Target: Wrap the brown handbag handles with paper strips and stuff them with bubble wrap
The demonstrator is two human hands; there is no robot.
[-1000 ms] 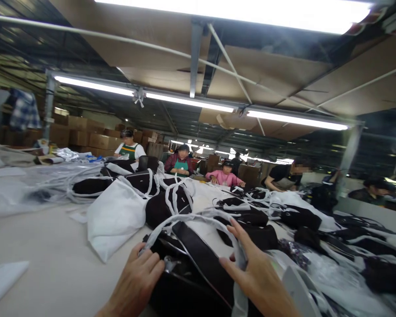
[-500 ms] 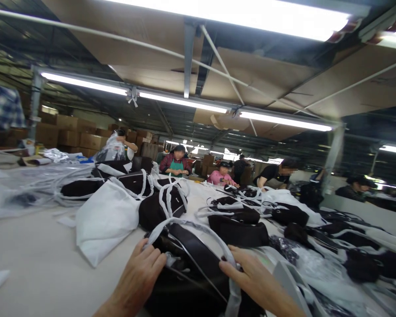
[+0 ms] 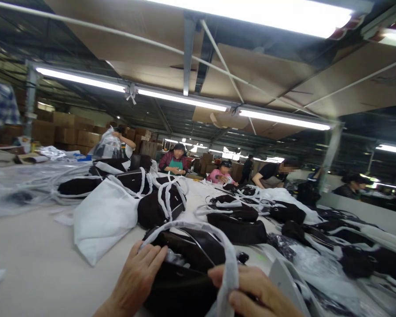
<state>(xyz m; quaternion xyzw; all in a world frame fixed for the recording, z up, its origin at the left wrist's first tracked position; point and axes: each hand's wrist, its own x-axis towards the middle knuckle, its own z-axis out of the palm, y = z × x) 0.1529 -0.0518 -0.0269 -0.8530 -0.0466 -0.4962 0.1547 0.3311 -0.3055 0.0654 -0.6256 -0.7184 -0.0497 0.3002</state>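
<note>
A black handbag (image 3: pixel 181 286) stands on the table in front of me, its top open, with crumpled clear plastic (image 3: pixel 176 259) inside. Its handle (image 3: pixel 229 253) is wrapped in white material and arches over the opening. My left hand (image 3: pixel 140 275) grips the bag's left rim beside the handle's base, fingers bent over the edge. On the other side, my right hand (image 3: pixel 254 286) is closed around the lower right part of the wrapped handle, thumb below and fingers above.
A white cloth bag (image 3: pixel 105 220) lies at the left, beside another black handbag (image 3: pixel 160 204). Several more black bags (image 3: pixel 237 226) spread over the right. Clear plastic (image 3: pixel 323 266) and a grey bin (image 3: pixel 288 281) are near my right arm. Several people work across the table.
My right hand has moved lower on the handle, from the bag's edge to a grip around the wrapping. The bag's opening has tipped more toward me; my left hand stays at the rim.
</note>
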